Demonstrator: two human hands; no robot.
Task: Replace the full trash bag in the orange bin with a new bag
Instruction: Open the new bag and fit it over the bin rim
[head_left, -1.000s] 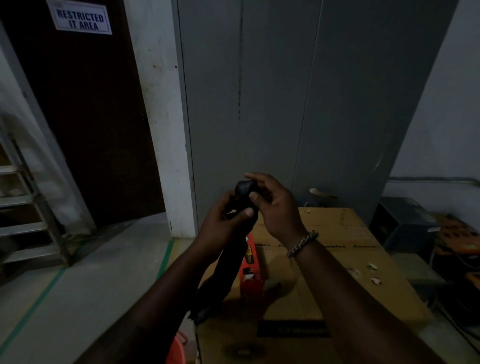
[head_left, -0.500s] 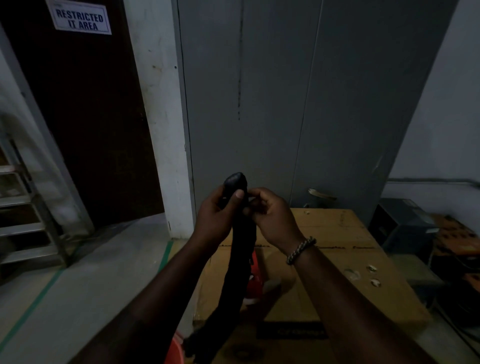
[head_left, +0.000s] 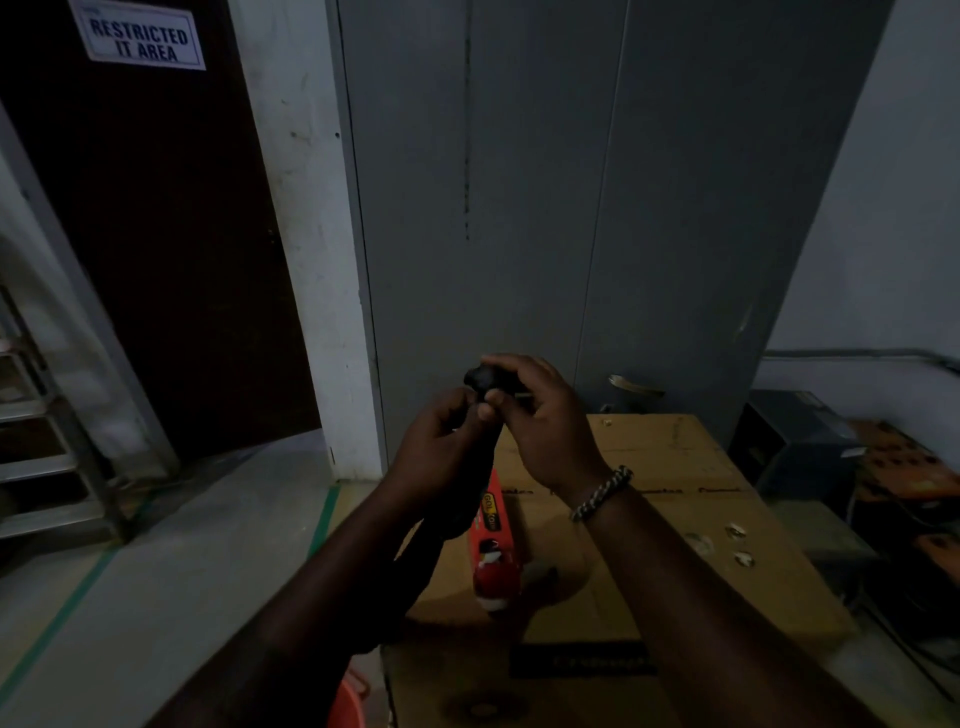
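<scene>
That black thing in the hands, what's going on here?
A person holds a rolled black trash bag in front of them, both the left hand and the right hand pinching its top end as if to open it. An orange bin peeks in at the bottom edge, beside a cardboard box.

Open air lies above the cardboard box (head_left: 649, 467), whose bare top gives room right of the red packet (head_left: 493, 545) lying on it. The grey cabinet (head_left: 571, 208) closes off the back, and stacked clutter (head_left: 883, 493) blocks the right. Bare floor (head_left: 182, 571) stays open leftward.
</scene>
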